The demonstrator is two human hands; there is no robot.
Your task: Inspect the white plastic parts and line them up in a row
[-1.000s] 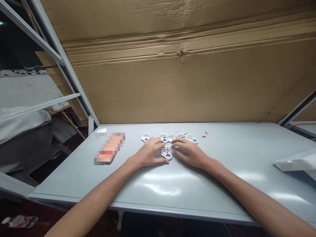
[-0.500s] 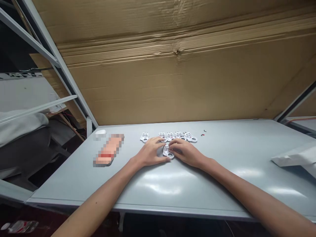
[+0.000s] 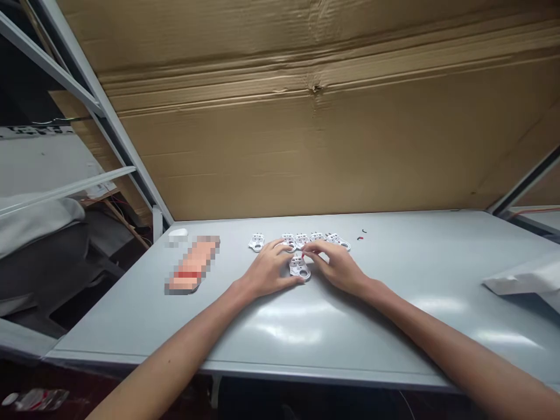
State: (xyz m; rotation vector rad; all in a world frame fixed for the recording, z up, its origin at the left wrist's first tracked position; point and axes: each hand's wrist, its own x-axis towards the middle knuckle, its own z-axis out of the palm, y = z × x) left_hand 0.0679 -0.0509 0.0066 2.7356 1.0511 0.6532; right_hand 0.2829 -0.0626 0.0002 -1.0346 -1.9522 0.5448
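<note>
A small white plastic part with a ring-shaped end (image 3: 300, 269) lies on the grey table between my hands. My left hand (image 3: 270, 269) rests around its left side, thumb at the near edge and fingertips at the far edge, steadying it. Just above the part's far right edge, my right hand (image 3: 335, 265) pinches a small red piece (image 3: 303, 255) between thumb and forefinger. Whether the red piece touches the part I cannot tell. Behind my hands stand similar white parts in a row, with one white part (image 3: 256, 242) set apart at the left.
A blurred-out, phone-shaped object (image 3: 195, 265) lies on the left, with a small white item (image 3: 178, 233) behind it. Tiny red and black bits (image 3: 360, 238) lie at the back right. White wrapping (image 3: 525, 280) sits at the right. A cardboard wall (image 3: 328, 157) closes the back.
My right hand has drawn back slightly from the white part, its fingers now pinched, and a red piece shows at their tips. More of the white part is visible. My left hand stays in place.
</note>
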